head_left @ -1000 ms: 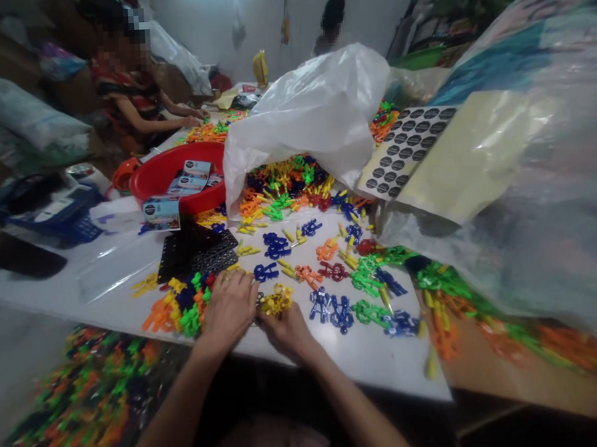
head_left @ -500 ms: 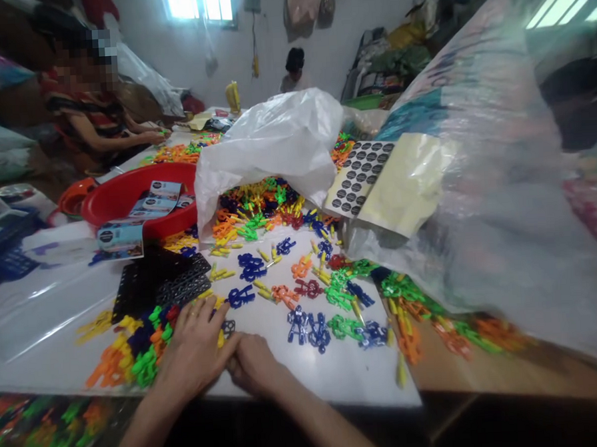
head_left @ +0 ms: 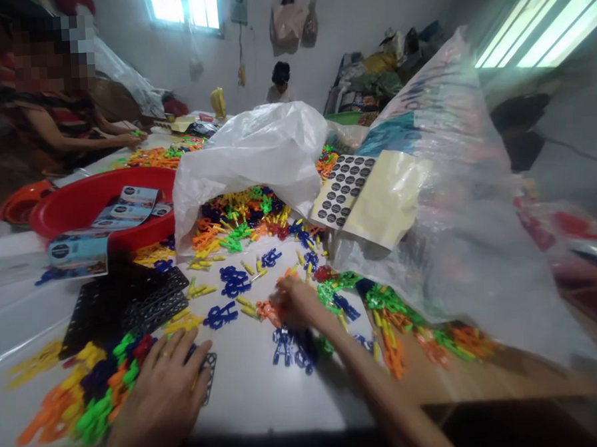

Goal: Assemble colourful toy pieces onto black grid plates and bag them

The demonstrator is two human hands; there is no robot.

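Observation:
My left hand (head_left: 169,377) lies palm down on the table's near left, its fingers curled over a small black perforated plate (head_left: 211,378) whose right end sticks out past the thumb. Colourful plastic pieces (head_left: 94,387) in orange, yellow, green and blue are heaped beside that hand. My right hand (head_left: 297,300) reaches down among scattered pieces, its fingertips bunched at an orange piece (head_left: 287,275); what they hold is hidden. Another orange piece (head_left: 269,312) lies just left of it, and blue pieces (head_left: 290,349) lie below. Small yellow pegs (head_left: 247,307) lie around.
More black perforated plates (head_left: 155,301) lie left of centre. Behind them stands a red basin (head_left: 82,201) with printed cards. A white plastic bag (head_left: 254,139) spills pieces. A sticker sheet (head_left: 344,188) leans on a large full sack (head_left: 458,208). A co-worker (head_left: 58,123) sits at far left.
My right hand has left my left hand's side and moved forward and right to the scattered pieces. My left hand stays at the black plate. The whole view has shifted.

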